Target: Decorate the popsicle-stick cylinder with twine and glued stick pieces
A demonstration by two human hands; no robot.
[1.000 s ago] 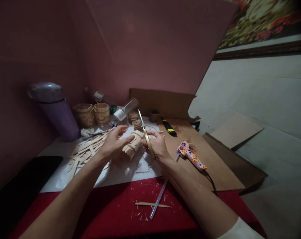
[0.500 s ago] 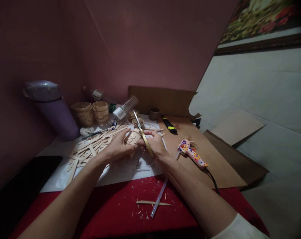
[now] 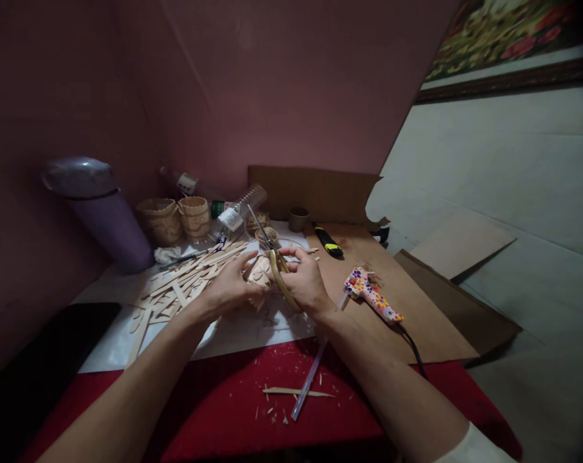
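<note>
My left hand (image 3: 228,286) is closed round a small piece made of glued wooden craft sticks (image 3: 260,271), held just above the white sheet (image 3: 233,337). My right hand (image 3: 304,278) grips a pair of scissors (image 3: 272,257) by its yellow handles, and its fingertips also touch the stick piece. The blades point up and away to the left, nearly closed. A heap of loose craft sticks (image 3: 180,286) lies to the left of my hands.
A dotted glue gun (image 3: 371,296) rests on brown cardboard (image 3: 416,321) at the right, its cord trailing off. A glue stick (image 3: 308,382) and wood shavings lie on the red cloth (image 3: 224,411). Two stick cups (image 3: 178,218), a purple flask (image 3: 101,209), twine, bottles and a yellow-black cutter (image 3: 327,241) stand behind.
My hands have drawn closer together on the stick piece. The scissors have tilted further left and lowered, their tip now over the twine.
</note>
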